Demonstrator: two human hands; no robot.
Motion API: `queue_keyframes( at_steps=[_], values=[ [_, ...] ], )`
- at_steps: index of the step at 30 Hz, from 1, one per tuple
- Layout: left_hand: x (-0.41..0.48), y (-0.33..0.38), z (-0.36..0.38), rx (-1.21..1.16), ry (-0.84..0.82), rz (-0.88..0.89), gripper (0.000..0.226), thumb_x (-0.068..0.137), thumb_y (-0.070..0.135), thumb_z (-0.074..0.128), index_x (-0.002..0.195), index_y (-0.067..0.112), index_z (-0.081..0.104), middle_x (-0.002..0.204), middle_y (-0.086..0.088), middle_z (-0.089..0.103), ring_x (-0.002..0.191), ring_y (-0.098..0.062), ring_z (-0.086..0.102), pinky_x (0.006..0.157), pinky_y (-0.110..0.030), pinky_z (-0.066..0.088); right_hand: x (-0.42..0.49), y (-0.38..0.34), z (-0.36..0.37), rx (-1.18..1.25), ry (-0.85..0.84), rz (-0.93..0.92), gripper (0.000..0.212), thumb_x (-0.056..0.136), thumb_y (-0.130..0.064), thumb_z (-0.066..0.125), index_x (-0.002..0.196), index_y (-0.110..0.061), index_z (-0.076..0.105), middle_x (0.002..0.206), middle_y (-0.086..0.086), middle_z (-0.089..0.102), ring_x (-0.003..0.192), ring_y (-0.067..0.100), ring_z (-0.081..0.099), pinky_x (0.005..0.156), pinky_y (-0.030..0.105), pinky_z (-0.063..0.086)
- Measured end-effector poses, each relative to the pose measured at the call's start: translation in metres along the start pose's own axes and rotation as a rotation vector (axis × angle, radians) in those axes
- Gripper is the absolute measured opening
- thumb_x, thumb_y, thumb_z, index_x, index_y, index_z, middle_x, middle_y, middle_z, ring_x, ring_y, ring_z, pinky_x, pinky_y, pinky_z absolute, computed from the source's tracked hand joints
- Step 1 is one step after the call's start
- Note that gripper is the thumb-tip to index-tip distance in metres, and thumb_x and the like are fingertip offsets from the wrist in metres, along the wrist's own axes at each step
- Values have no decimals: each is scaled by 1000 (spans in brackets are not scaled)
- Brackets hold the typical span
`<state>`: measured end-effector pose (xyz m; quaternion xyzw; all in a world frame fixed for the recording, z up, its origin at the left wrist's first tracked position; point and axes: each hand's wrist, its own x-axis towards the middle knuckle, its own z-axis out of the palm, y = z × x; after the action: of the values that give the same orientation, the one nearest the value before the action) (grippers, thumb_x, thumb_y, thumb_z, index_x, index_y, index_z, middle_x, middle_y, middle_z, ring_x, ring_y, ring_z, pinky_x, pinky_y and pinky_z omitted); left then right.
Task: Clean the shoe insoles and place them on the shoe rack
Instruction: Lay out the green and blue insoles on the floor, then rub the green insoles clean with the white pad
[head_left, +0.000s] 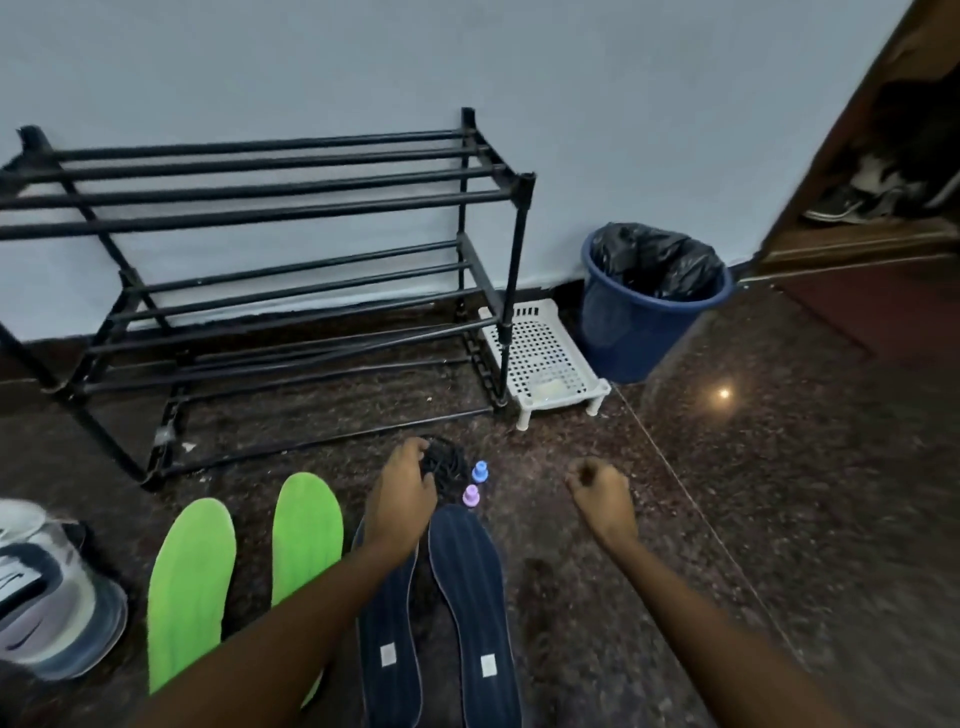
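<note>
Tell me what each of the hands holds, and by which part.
The left hand grips the black tangled bundle by its left edge, fingers curled over it. The right hand is curled in a fist and holds nothing visible.

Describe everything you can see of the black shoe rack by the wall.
The black tubular metal-looking shoe rack stands upright on the dark speckled stone floor by the pale blue wall. Three tiers of parallel bars join corner posts; the lowest bars look crooked. Nothing visible lies on it. Its front right leg stands before a white perforated plastic tray. Neither of the hands touches it: the left hand grips a black tangled bundle, the right hand hangs curled.
</note>
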<state>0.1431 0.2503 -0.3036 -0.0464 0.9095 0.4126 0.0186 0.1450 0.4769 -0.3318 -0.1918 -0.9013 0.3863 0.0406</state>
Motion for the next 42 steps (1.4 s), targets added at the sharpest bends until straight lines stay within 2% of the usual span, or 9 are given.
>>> queue_keyframes(
  at_steps=[3,9,16,21,23,28,32,37,42],
  values=[
    [24,17,7,59,-5,62,36,92,1,51,127,6,50,129,-12,55,119,-27,52,95,-37,43,34,-10,-5,20,32,2,10,85,-7,58,87,-2,67,89,13,68,84,27,62,75,32,45],
    [71,27,47,108,-72,122,40,93,4,49,132,11,47,134,-8,51,120,-25,50,94,-37,42,104,-5,9,-67,92,33,16,88,-13,53,92,-5,67,96,16,68,89,31,62,76,35,47],
    [126,21,104,175,-232,205,45,95,4,45,140,11,41,143,-9,44,127,-27,45,99,-37,39,176,11,39,-108,104,51,17,87,-8,55,94,-4,70,100,16,68,92,31,63,81,35,49],
    [162,30,137,165,-323,306,46,94,-2,43,140,7,42,144,-11,42,129,-29,43,98,-37,39,214,12,60,-156,46,-44,18,87,-6,57,100,-1,68,104,14,67,97,27,62,88,34,48],
    [175,35,149,181,-332,327,46,96,0,44,142,6,40,146,-10,40,131,-26,41,102,-34,34,224,11,68,-219,16,-98,19,87,-7,57,102,-2,68,106,14,67,101,28,60,91,36,45],
    [201,46,175,277,-408,343,55,99,11,45,150,7,23,159,-8,17,145,-21,17,116,-30,17,240,14,80,-430,-62,-160,21,90,-10,52,104,-5,66,110,13,64,106,28,56,92,34,37],
    [213,44,185,344,-469,325,57,101,17,42,151,6,16,161,-6,6,147,-20,12,117,-29,15,250,16,84,-479,-110,-114,22,90,-12,54,107,-3,63,111,15,62,106,29,56,91,34,42],
    [217,39,185,382,-525,320,58,103,20,38,152,7,10,161,-1,-1,143,-21,25,112,-31,22,257,10,88,-548,-152,-116,24,90,-10,54,113,-4,59,117,15,58,110,27,54,90,32,43],
    [215,37,186,381,-523,332,58,103,23,38,152,8,11,161,0,-1,137,-23,36,111,-35,30,258,8,87,-592,-172,-152,23,93,-9,48,114,-4,57,119,15,55,110,28,54,88,32,43]
  ],
)
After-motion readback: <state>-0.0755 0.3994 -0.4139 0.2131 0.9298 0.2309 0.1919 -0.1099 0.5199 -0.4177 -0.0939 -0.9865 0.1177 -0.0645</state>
